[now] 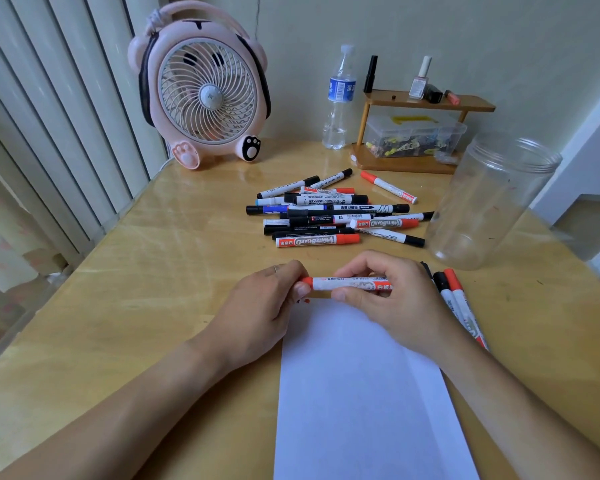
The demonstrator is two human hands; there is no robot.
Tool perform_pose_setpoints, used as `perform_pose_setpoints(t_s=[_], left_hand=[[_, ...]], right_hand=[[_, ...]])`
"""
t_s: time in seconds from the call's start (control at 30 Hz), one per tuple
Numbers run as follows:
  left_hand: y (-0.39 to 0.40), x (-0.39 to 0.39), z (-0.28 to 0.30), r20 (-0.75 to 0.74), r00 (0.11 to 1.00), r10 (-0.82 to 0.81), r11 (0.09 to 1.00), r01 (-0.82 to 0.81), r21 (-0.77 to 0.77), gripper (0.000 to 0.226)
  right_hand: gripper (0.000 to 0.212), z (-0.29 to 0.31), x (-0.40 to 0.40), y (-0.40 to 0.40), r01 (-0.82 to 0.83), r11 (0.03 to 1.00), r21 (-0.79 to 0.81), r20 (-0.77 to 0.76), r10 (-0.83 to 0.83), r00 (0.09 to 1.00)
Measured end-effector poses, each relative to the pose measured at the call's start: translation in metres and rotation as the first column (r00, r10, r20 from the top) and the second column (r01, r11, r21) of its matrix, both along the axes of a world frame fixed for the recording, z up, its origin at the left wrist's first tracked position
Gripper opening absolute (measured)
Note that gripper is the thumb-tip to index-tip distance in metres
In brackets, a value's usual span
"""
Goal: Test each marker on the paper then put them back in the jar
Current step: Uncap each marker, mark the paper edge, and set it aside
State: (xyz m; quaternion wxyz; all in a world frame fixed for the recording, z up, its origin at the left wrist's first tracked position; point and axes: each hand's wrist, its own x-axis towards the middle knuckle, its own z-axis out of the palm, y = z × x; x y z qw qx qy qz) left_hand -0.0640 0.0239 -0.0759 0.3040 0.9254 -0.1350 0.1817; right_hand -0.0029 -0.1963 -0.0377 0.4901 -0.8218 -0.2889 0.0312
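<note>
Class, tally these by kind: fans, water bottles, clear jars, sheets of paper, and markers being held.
Fan: 1
Water bottle: 1
Clear jar: 1
Sheet of paper: 1
Held red marker: 1
Total: 5

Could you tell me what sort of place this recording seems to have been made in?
Probably a home desk in a room corner, not a workshop. A pink animal-shaped fan sits on the wooden table, a small shelf holds nail polish, and a water bottle stands nearby.

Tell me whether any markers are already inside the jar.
No: the clear jar stands empty at the right, while the markers lie in a pile on the table beside it.
</note>
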Motion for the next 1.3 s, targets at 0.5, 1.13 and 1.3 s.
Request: perform_pose_setpoints(t_s=[0.5,1.13,1.3], left_hand=[[-0.022,-0.013,0.018,0.144,0.989,0.021,0.999,-0.027,0.040,0.025],[-0.340,0.008,0.019,-0.230,0.954,-0.192,0.941,0.245,0.235,0.067],[-0.375,0.019,0.007,-0.231,0.952,-0.202,0.918,0.266,0.293,0.065]], right_hand=[[0.018,0.035,-0.010,-0.021,-0.082,0.997,-0.003,0.112,0.082,0.990],[0.006,0.027,-0.084,-0.335,0.763,0.646,0.006,0.318,-0.725,0.611],[0.011,-0.007,-0.084,-0.387,0.879,0.472,-0.068,0.340,-0.818,0.465]])
